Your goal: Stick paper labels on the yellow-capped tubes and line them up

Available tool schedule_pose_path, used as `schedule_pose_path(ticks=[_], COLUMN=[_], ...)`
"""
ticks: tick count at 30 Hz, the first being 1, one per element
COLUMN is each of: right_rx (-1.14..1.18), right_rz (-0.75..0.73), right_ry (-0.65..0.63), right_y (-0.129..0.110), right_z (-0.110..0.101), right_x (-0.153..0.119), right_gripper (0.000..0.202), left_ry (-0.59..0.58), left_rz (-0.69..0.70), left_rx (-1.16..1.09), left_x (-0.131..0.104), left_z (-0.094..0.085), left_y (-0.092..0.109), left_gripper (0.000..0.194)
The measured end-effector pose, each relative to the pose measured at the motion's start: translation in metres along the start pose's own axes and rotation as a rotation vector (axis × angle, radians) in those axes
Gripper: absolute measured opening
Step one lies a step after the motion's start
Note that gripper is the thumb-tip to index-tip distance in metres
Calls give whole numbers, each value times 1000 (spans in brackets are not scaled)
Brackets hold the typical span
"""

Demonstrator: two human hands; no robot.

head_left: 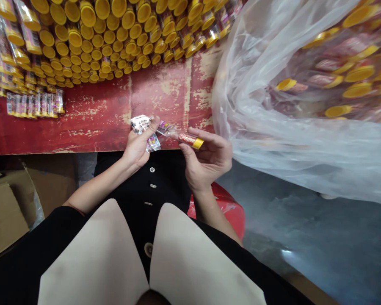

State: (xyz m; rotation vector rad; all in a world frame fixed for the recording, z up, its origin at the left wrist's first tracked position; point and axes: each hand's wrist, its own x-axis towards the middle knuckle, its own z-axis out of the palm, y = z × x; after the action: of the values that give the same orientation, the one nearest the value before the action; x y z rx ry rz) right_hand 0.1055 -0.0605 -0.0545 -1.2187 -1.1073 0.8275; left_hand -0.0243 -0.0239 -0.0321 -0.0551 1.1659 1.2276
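Note:
My left hand (139,146) is closed on a stack of small printed clear wrappers (141,123) above the table's front edge. From its thumb side one clear wrapper (165,128) points right, towards a small tube (188,139) with a red-and-white label and a yellow cap. My right hand (206,159) pinches this tube near its inner end, its other fingers loosely curved behind the cap. The tube's inner end meets or enters the wrapper's mouth; which of the two cannot be told.
Rows of yellow-capped tubes (97,40) cover the back of the worn red table (98,123). A short row of wrapped tubes (34,105) lies left. A large translucent bag (250,89) of capped tubes fills the right. Cardboard (6,216) stands lower left, a red stool (231,212) below.

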Motion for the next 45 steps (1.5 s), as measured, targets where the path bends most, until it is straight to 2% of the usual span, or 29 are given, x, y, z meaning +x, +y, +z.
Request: schedule_pose_path(ticks=[6, 10, 15, 17, 21, 25, 32, 34, 36, 39, 41, 43, 45], right_rx=[36, -24, -120, -124, -114, -84, 57, 75, 64, -18, -88, -94, -31], right_rz=[6, -128, -185, -225, -218, -276, -197, -135, -136, -256, -320, -332, -245], right_ry=[-192, -278, -373, -346, -267, -295, -414, -449, -482, -542, -618, -711, -757], right_y=[-4, -4, -4, -2, 4, 8, 8, 13, 24, 42, 47, 42, 28], right_z=[-10, -11, 2, 11, 35, 62, 110, 132, 163, 216, 240, 246, 233], right_x=[-4, 1, 4, 3, 2, 4, 0, 2, 5, 10, 10, 7, 2], right_gripper=[32, 30, 38, 35, 38, 27, 26, 24, 24, 25, 27, 27, 26], left_ry=[-51, -71, -62, -49, -65, -42, 75, 99, 148, 236, 286, 329, 329], left_rz=[62, 118, 258, 284, 252, 338, 426, 415, 399, 402, 408, 409, 401], left_rx=[-5, 23, 61, 77, 73, -23, -121, -183, -249, -325, -339, -340, -353], left_x=[-5, -5, -4, -6, -12, -12, -1, -3, -7, -15, -20, -21, -20], left_z=[-6, -13, -22, -24, -29, -39, -73, -85, -99, -121, -133, -138, -135], left_y=[-1, 4, 8, 8, 7, 13, 40, 51, 61, 71, 74, 76, 78], left_gripper=[32, 35, 39, 43, 48, 45, 40, 36, 28, 20, 21, 22, 19])
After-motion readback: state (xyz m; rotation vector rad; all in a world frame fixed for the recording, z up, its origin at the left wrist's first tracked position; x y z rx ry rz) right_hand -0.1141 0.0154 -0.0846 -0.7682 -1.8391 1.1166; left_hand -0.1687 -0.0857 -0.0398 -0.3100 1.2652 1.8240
